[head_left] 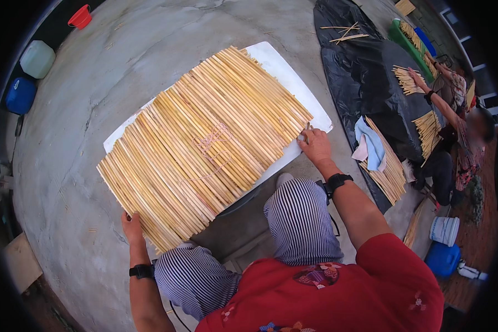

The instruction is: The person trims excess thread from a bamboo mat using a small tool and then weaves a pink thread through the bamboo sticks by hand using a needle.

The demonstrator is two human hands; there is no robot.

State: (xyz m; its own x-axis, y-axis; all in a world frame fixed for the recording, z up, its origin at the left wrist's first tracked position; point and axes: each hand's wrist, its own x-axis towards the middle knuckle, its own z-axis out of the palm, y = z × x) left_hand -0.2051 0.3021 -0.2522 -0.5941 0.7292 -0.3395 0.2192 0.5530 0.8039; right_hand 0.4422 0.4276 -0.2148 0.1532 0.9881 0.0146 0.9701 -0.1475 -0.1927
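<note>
1. Where the concrete floor (74,138) reaches the far left, a blue container (21,95) stands near a whitish jug (37,59); a red bucket (81,17) lies farther right.
2. Left hand (131,228): set against the near left edge of the stick row, fingers at the stick ends; whether it grips any stick cannot be told.
3. Row of sticks (182,149): yellowish, laid side by side at a slant over the white tabletop (322,115), covering most of it and overhanging at the left.
4. Pink string (214,138): loosely tangled on top of the row, a strand trailing toward the near side.
5. Right hand (315,145): at the row's right end, by the tabletop edge, fingers bent; its grip cannot be told.
6. Black sheet (348,74): spread on the floor, bearing loose sticks.
7. Cloths (372,146): pale blue and pinkish, lying over a stick pile (392,177).
8. Co-worker (465,138): seated at far right, one arm extended to a stick bundle (406,81).
</note>
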